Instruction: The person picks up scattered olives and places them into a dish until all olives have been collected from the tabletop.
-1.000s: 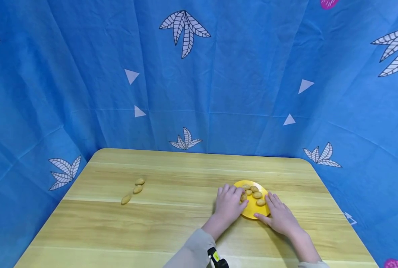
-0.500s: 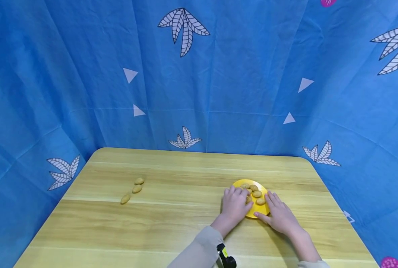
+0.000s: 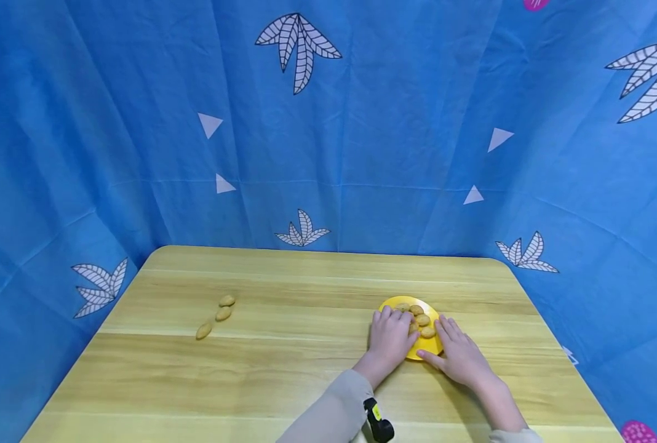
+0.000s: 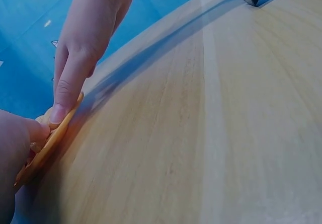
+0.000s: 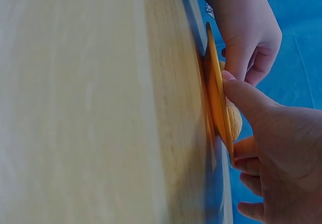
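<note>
I see the plate (image 3: 427,349) right way up, round and yellow, with the right hand (image 3: 461,358) touching its right edge. Several tan, oval nuts (image 3: 422,320) lie on it, most toward its far side; one, which I see only partly, is pinched by the left hand (image 3: 389,336). Well to the plate's left I make out three loose nuts (image 3: 223,314) in a short slanting row.

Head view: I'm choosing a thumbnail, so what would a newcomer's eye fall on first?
Probably the bright blue curtain with white leaf prints, behind the wooden table. Next, the yellow plate of tan, almond-shaped nuts toward the table's right, the left hand over its left side and the right hand at its right rim. Three more nuts lie at the table's left.
</note>
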{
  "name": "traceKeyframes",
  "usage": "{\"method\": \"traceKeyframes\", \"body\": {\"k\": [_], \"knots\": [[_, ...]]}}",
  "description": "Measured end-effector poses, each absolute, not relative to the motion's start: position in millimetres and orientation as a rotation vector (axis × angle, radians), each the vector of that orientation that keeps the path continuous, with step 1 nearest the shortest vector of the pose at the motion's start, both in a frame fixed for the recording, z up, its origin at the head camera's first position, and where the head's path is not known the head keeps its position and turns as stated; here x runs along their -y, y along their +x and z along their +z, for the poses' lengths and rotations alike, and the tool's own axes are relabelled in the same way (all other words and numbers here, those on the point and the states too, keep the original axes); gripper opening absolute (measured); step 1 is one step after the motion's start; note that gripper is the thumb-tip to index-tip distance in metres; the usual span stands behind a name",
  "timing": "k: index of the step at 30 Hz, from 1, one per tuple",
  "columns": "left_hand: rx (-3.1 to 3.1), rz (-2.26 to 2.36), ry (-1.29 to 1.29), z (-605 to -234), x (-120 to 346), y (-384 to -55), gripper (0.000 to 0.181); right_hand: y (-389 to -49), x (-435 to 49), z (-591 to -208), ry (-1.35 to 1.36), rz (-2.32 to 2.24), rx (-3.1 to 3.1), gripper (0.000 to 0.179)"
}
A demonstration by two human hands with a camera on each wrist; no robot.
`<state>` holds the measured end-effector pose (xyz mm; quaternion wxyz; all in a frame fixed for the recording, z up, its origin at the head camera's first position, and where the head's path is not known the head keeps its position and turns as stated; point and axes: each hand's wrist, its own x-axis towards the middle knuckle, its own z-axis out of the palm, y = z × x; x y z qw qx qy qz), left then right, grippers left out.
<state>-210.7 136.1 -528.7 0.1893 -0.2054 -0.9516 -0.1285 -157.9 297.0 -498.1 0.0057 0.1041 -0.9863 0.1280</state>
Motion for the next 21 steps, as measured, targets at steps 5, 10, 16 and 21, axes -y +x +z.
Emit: {"method": "traceKeyframes", "body": {"k": [5, 10, 16, 21], "knots": [[2.694, -0.386, -0.575, -529.0, -137.5, -212.4, 0.028, -159.2, -297.0, -497.7, 0.336, 0.401, 3.086, 0.087], [2.709, -0.377, -0.588, -529.4, -134.6, -213.1, 0.027, -160.5, -297.9, -498.5, 0.339, 0.397, 3.092, 0.087], [2.693, -0.391, -0.61, -528.5, -128.7, -212.0, 0.027, -161.9, -298.7, -498.0, 0.345, 0.403, 3.089, 0.086], [2.691, -0.433, -0.595, -527.4, -124.1, -210.1, 0.027, -162.3, -298.4, -497.4, 0.342, 0.4, 3.101, 0.087]]}}
